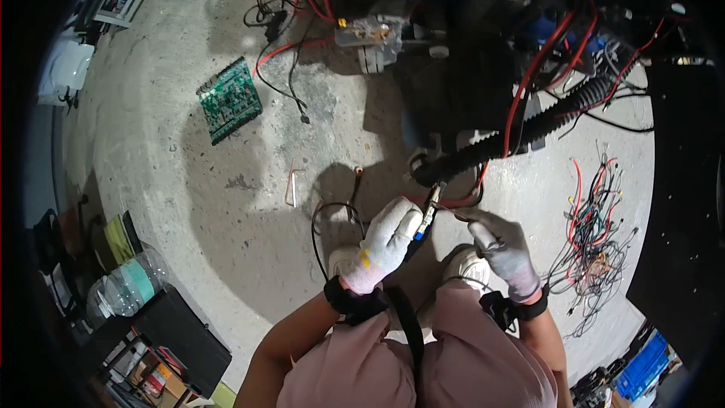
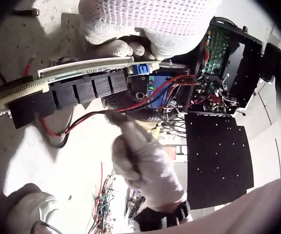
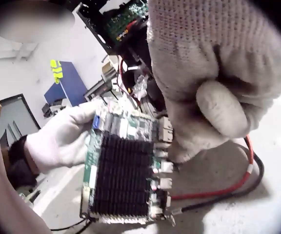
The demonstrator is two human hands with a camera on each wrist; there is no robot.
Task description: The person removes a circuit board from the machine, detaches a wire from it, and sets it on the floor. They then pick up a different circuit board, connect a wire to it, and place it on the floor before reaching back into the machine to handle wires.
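In its white knit glove, the left hand (image 1: 385, 245) grips the edge of a circuit board (image 1: 427, 215) that stands nearly edge-on in the head view. The right wrist view shows the board's black finned heatsink (image 3: 123, 178), with metal ports along one side; the left hand (image 3: 65, 136) holds the opposite edge. The gloved right hand (image 1: 504, 248) is beside the board with its fingers curled around a red and black cable (image 2: 89, 116). That cable runs past the board's port side. Whether the right fingers also touch the board is hidden.
A black machine with a corrugated hose (image 1: 529, 127) stands ahead. A green circuit board (image 1: 232, 102) lies on the floor at the left, near a small metal tool (image 1: 293, 187). A tangle of wires (image 1: 596, 234) lies at the right. Clear bottles (image 1: 128, 287) stand at the lower left.
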